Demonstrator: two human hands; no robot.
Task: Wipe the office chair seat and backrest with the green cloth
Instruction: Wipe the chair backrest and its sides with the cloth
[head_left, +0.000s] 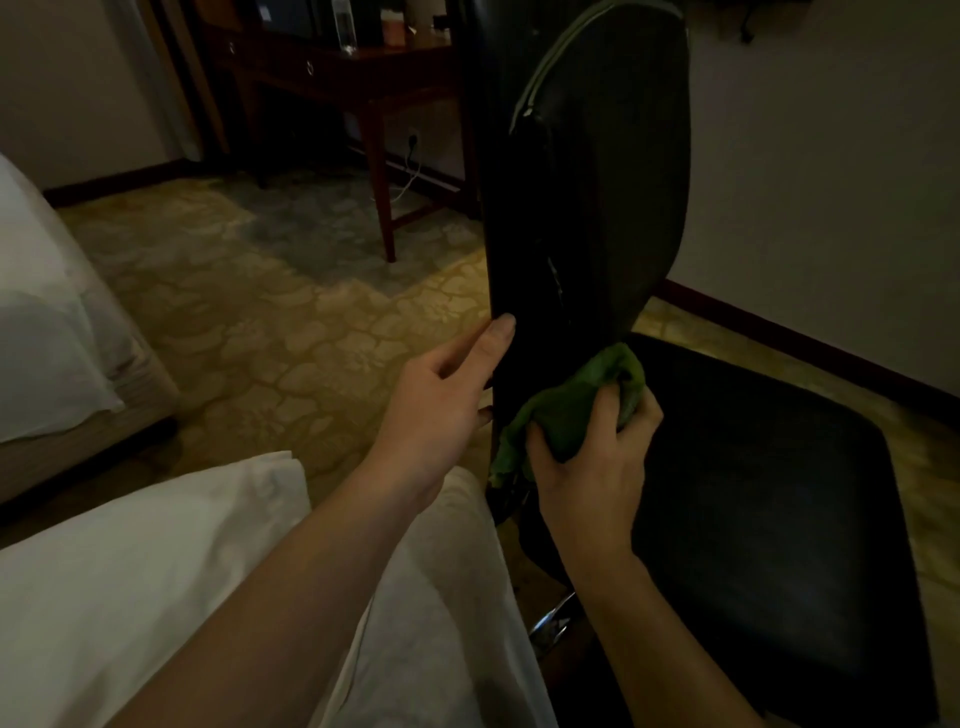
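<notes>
Two bare forearms reach out over white fabric (156, 571). One left hand (441, 410) clasps the near edge of the single smooth, black, oval backrest (597, 208), thumb in front, fingers behind. One crumpled green cloth (566, 410) is bunched tight in the right hand (597, 462) and pressed low on the backrest, just above the glossy squarish seat (753, 493). Patterned carpet (285, 312) covers the dim room's floor.

Two limbs are in view. The left forearm (311, 587), lower left to centre, is bare along its full visible length, as is the right forearm (644, 629), lower right of centre. The left hand (441, 400) and right hand (587, 467) are bare. The left thumbnail (503, 329) is short and plain. Pale fabric (130, 545) at lower left lies beneath the left forearm; whether garment or bedding cannot be determined.
</notes>
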